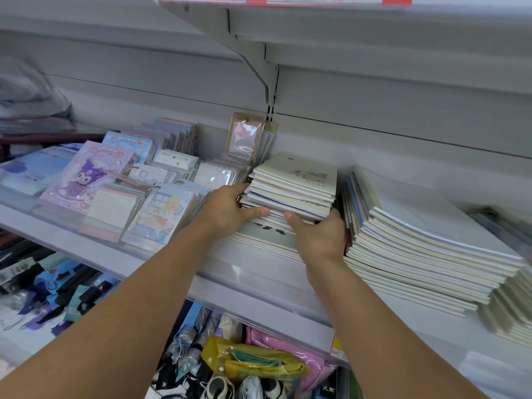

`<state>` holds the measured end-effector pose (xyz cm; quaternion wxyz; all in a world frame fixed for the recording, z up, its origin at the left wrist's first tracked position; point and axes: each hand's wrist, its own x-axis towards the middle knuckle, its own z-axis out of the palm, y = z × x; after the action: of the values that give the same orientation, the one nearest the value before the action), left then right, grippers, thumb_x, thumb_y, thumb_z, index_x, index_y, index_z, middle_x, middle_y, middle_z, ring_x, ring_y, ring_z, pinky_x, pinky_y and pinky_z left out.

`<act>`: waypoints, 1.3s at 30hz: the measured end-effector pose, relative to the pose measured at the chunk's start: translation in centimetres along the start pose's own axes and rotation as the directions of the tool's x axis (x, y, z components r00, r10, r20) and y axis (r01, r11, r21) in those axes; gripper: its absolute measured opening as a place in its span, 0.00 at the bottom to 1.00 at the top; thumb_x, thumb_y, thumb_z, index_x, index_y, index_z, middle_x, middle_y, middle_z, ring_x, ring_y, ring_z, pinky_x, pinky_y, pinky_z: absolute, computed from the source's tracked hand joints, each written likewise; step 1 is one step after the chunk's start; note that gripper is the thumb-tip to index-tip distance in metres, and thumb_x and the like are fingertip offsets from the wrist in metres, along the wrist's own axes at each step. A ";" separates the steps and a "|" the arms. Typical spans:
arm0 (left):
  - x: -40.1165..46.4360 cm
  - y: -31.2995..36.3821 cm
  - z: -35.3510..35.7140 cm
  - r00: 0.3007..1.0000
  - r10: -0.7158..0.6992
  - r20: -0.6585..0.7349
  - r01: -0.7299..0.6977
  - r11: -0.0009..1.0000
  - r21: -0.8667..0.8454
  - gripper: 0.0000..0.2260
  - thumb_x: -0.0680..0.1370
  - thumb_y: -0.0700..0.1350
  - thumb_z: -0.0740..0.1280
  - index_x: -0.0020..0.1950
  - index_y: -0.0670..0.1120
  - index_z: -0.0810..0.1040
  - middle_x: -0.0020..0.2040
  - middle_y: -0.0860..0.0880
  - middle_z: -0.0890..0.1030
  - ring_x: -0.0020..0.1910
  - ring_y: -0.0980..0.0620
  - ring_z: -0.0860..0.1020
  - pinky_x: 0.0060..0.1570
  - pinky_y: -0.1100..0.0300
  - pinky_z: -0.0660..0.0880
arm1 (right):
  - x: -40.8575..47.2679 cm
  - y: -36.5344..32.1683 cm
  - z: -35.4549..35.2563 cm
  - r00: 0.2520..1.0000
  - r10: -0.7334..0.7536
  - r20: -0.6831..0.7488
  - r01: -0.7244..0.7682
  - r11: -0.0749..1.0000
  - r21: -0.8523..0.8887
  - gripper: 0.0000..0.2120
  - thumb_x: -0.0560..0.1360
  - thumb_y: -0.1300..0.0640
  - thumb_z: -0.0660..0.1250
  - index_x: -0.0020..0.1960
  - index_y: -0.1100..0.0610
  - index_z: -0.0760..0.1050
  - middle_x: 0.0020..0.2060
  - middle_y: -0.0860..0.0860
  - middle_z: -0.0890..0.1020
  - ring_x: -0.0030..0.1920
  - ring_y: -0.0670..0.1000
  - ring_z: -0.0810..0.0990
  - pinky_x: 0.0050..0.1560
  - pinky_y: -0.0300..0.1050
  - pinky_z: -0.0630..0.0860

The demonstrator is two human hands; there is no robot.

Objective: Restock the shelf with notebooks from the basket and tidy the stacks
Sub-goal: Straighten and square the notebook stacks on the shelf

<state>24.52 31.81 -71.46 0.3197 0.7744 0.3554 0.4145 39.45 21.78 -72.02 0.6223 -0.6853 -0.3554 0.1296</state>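
My left hand [230, 207] is on the left side of the small stack [290, 188], thumb along its near edge, fingers curled round the left edge and tucked in against the notebooks. My right hand [319, 236] clamps the near right corner, thumb up on the near edge, fingers wrapped round the right side and mostly hidden between this stack and the next. So both hands are gripping the stack, one each side. I judge it's a squeeze to square up the ragged edges, since the notebooks sit fanned and skewed, not flush.

The small stack rests on a wider flat pile [259, 243], touching it, mid-shelf toward the far wall. Probably placed there because that's the slot for this size, but I can't tell whether it is being set down or just straightened; edges are blurred.

Just right of my right hand is the big stack [426, 249], taller, stepped, leaning toward the near right, it needs tidying too. Left of my left hand are packs [161, 214] of ring-bound pads, upright and tilted back, touching each other. All sit on the shelf [259, 295]. Basket not in view. Below the shelf, bagged goods [253, 361], loosely piled.
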 end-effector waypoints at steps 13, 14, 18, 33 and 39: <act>0.4 -0.6 -0.3 1.000 -0.020 0.016 0.021 0.996 -0.086 0.20 0.70 0.51 0.76 0.61 0.54 0.78 0.54 0.54 0.84 0.55 0.57 0.81 0.63 0.53 0.75 | 0.8 0.3 0.3 0.996 -0.019 0.085 0.001 0.979 0.206 0.26 0.70 0.47 0.76 0.65 0.52 0.75 0.55 0.46 0.83 0.56 0.49 0.81 0.63 0.47 0.75; 0.4 -0.5 -0.4 0.999 -0.034 0.039 0.038 0.994 -0.101 0.25 0.67 0.56 0.78 0.62 0.55 0.78 0.56 0.55 0.83 0.57 0.56 0.80 0.63 0.52 0.75 | 0.9 0.4 0.4 0.995 -0.016 0.095 -0.006 0.974 0.227 0.27 0.71 0.47 0.76 0.66 0.52 0.74 0.55 0.45 0.83 0.57 0.49 0.80 0.63 0.46 0.75; 0.1 0.1 -0.1 0.997 -0.069 0.033 0.073 0.986 -0.147 0.26 0.65 0.61 0.77 0.60 0.58 0.76 0.55 0.62 0.80 0.58 0.62 0.76 0.61 0.64 0.71 | 0.7 0.7 0.8 0.996 -0.054 0.078 0.034 0.970 0.241 0.37 0.71 0.44 0.75 0.74 0.50 0.64 0.65 0.46 0.78 0.64 0.49 0.77 0.69 0.51 0.71; 0.4 0.4 0.5 0.993 0.004 -0.115 -0.032 0.970 -0.240 0.20 0.72 0.45 0.76 0.62 0.48 0.78 0.57 0.55 0.82 0.57 0.61 0.79 0.59 0.63 0.74 | 1.8 1.1 1.6 0.996 -0.087 -0.033 0.093 0.960 0.264 0.17 0.71 0.50 0.76 0.59 0.49 0.79 0.48 0.44 0.85 0.50 0.47 0.84 0.57 0.52 0.79; 0.3 0.8 0.3 0.991 0.023 -0.129 -0.037 0.994 -0.106 0.13 0.73 0.48 0.74 0.57 0.50 0.82 0.50 0.57 0.85 0.50 0.60 0.82 0.57 0.61 0.76 | 1.2 0.6 1.8 0.990 -0.140 0.005 0.136 0.973 0.189 0.25 0.73 0.45 0.72 0.67 0.48 0.71 0.57 0.44 0.81 0.58 0.47 0.79 0.63 0.50 0.75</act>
<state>25.14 31.57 -70.78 0.3317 0.7331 0.3405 0.4864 39.37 23.96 -72.63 0.6883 -0.5960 -0.3941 0.1253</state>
